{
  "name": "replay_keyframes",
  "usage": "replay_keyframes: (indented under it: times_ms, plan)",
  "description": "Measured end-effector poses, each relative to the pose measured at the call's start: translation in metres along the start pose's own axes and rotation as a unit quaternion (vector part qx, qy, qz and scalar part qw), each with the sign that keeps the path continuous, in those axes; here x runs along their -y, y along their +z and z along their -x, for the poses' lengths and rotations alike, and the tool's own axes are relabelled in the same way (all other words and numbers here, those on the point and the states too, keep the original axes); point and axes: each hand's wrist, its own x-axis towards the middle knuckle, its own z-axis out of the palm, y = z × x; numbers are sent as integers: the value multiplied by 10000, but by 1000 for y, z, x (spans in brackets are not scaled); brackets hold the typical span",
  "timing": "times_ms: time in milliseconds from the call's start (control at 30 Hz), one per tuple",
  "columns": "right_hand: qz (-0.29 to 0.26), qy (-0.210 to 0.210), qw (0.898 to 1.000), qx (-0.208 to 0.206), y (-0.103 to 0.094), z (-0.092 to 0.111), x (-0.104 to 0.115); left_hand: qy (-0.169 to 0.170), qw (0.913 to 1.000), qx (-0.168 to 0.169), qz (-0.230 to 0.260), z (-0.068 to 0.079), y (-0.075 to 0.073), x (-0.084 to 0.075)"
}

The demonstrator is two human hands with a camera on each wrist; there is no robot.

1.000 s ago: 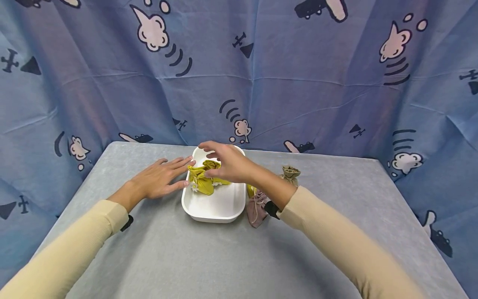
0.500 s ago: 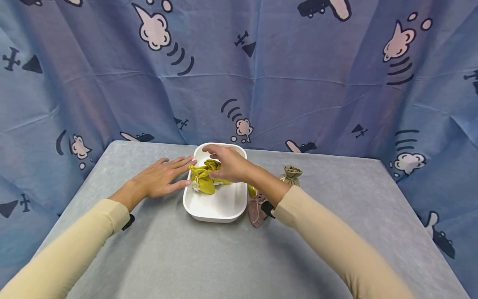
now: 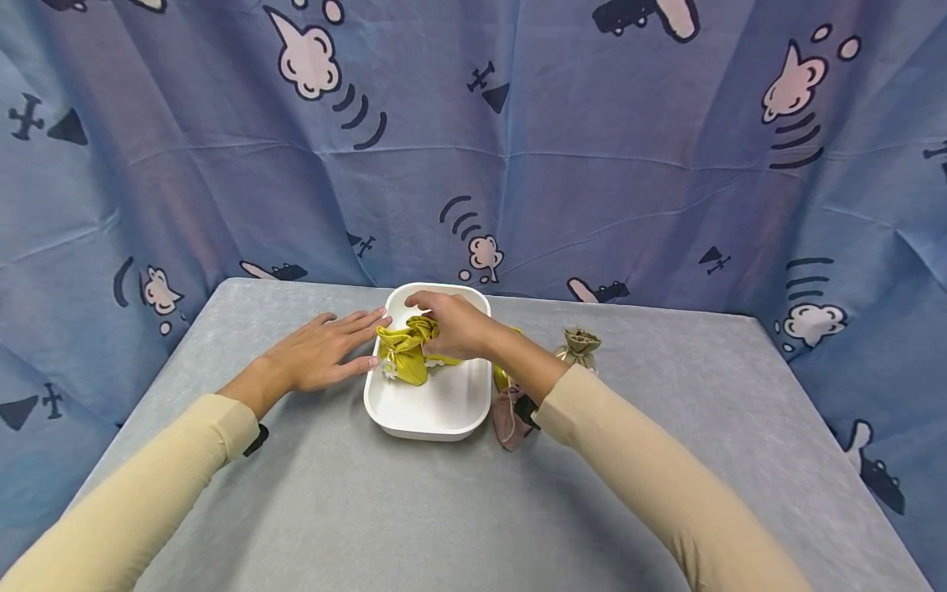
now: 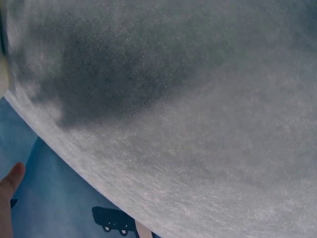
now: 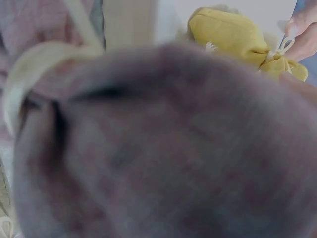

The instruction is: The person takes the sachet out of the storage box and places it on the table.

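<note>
A white tray (image 3: 429, 421) holds two yellow drawstring pouches: a front one (image 3: 407, 366) and a back one (image 3: 423, 326). My right hand (image 3: 462, 327) reaches into the tray over the back pouch, its bent fingers and thumb spread on either side of the pouch's gathered top. In the right wrist view a yellow pouch (image 5: 228, 33) shows its tied neck between thumb and fingers, with no visible squeeze. My left hand (image 3: 318, 352) lies outstretched at the tray's left side, fingertips at the rim. Only a fingertip (image 4: 15, 174) of it shows in the left wrist view.
Right of the tray, partly under my right forearm, are a mauve pouch (image 3: 509, 419), another yellow pouch (image 3: 500, 379) and an olive pouch (image 3: 580, 347). A blurred mauve pouch (image 5: 163, 148) fills much of the right wrist view. A blue patterned curtain (image 3: 592, 181) hangs behind the grey table (image 3: 355, 510).
My right hand has come slightly lower and closer around the back yellow pouch, its fingers less spread than before. The left hand stays at the tray's rim.
</note>
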Motion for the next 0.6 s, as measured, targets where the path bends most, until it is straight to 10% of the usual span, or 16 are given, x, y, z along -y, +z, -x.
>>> replay_keyframes:
  times_ms: [600]
  plan:
    - [185,378,9987,300,-4,-7,-1,7,10000,-21,6,1,-2,-2]
